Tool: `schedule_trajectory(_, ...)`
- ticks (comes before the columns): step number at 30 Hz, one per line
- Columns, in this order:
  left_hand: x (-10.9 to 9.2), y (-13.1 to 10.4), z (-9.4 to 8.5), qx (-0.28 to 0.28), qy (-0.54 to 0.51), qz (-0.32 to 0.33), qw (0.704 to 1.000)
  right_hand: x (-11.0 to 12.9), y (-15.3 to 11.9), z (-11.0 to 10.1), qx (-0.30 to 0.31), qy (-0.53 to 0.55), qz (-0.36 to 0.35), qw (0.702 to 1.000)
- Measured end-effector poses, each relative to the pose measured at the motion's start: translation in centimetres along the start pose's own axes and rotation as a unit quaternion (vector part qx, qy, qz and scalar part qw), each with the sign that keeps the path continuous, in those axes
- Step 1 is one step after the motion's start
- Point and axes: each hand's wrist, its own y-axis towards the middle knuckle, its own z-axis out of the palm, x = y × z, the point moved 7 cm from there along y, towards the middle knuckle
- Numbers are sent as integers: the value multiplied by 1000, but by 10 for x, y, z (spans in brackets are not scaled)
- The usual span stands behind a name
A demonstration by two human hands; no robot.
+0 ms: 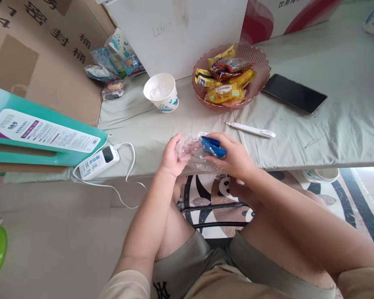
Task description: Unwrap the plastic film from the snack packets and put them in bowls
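Note:
Low over the front edge of the cloth-covered table, my left hand (173, 157) pinches one side of a crinkled clear plastic bag (195, 154). Opposite it, my right hand (235, 155) grips a small shiny blue packet (216, 150), with the thumb below and the fingers above. The bag spreads between both hands and hangs a little under the blue packet. Whether the packet lies inside the bag or against it, I cannot tell. Nearest beyond the right hand is a white utility knife (252, 130), lying on the cloth.
A paper cup (162, 93) with clear plastic in it stands behind my hands. A pink bowl (263, 68) holds several wrapped snacks, and a phone (294, 93) lies beside it. Left are a white power bank (99, 162) with a cable and a green jug (50, 124). Boxes (190, 37) stand behind.

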Motion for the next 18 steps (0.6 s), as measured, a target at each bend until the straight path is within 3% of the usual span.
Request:
schedule_trajectory(4,-11,5,-12,-77,-33,20,996,-15,4,-12,-52,146,86,984)
schedule_trajectory(7,-17,4,-19,-127,-71,36,989,-33,5,-22,-153,274,148,938)
schedule_trajectory(10,-21,2,-18,-119,-91,48,988,-49,0,-34,-248,339,159,893)
schedule_trajectory(14,-20,-2,-13,-71,-90,21,993,-53,-3,-66,-325,266,118,900)
schedule_trajectory(18,-18,-4,-8,-29,-81,7,996,-38,34,-118,-381,96,108,913)
